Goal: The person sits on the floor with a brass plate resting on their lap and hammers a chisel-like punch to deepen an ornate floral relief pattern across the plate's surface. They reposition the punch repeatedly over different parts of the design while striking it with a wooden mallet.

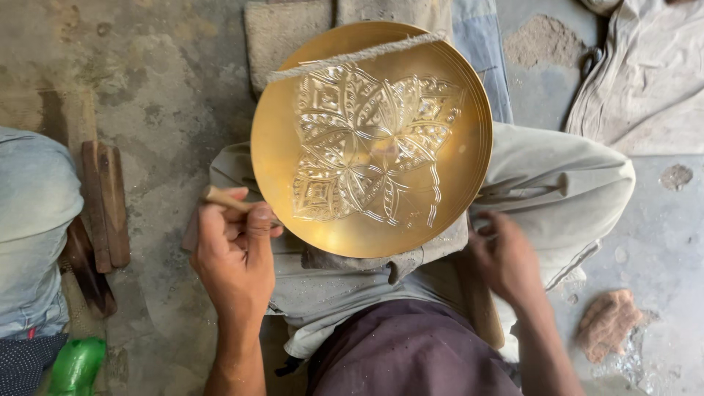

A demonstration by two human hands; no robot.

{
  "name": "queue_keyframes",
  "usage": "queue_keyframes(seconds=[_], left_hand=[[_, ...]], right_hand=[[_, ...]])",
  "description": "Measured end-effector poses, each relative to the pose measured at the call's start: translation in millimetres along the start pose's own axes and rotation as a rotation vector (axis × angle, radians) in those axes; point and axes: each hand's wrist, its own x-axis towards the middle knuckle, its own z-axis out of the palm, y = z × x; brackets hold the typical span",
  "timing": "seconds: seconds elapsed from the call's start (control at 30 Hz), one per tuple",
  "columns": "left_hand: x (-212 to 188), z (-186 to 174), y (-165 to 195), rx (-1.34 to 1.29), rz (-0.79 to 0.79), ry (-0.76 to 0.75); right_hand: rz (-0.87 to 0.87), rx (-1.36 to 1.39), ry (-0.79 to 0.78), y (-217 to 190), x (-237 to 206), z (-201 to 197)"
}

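A round brass plate (469, 176) with an engraved flower pattern at its middle rests tilted on my lap, against a cloth-wrapped pad. My left hand (235, 257) is at the plate's lower left rim, shut on a tool with a wooden handle (220, 196); the tool's tip is hidden behind my thumb and the rim. My right hand (506, 257) sits at the plate's lower right edge on my trouser leg, fingers curled near a thin metal tool (524, 189). Whether it holds anything is hidden.
Wooden-handled tools (106, 205) lie on the concrete floor at left, beside another person's knee in light jeans (33, 220). A green plastic bottle (77, 365) stands at bottom left. A reddish rag (607, 321) lies at right, a grey cloth (645, 81) at top right.
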Motion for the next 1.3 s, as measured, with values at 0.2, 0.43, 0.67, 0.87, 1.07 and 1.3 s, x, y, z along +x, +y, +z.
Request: queue_keyframes(seconds=[0.2, 0.43, 0.67, 0.87, 1.07, 1.3], left_hand=[[28.2, 68.0, -4.0, -0.019, 0.197, -0.396], [56.3, 118.0, -24.0, 0.07, 0.454, -0.658], [57.2, 115.8, -45.1, 0.122, 0.559, -0.645], [58.6, 115.8, -48.5, 0.135, 0.587, -0.715], [71.4, 126.7, -46.2, 0.208, 0.629, -0.975], [88.8, 135.0, -27.0, 0.139, 0.707, -1.239]], right_hand=[[0.036, -0.414, 0.083, 19.7, -33.5, 30.4], [0.486, 0.092, -0.165, 47.8, -25.1, -25.6], [0.09, 0.333, 0.098, 7.7, -7.9, -66.7], [-0.371, 0.011, 0.289, -44.0, 4.4, -61.8], [-0.358, -0.356, 0.424, -37.5, -15.4, -42.8], [-0.113, -0.117, 0.45, 5.6, -58.4, 20.9]])
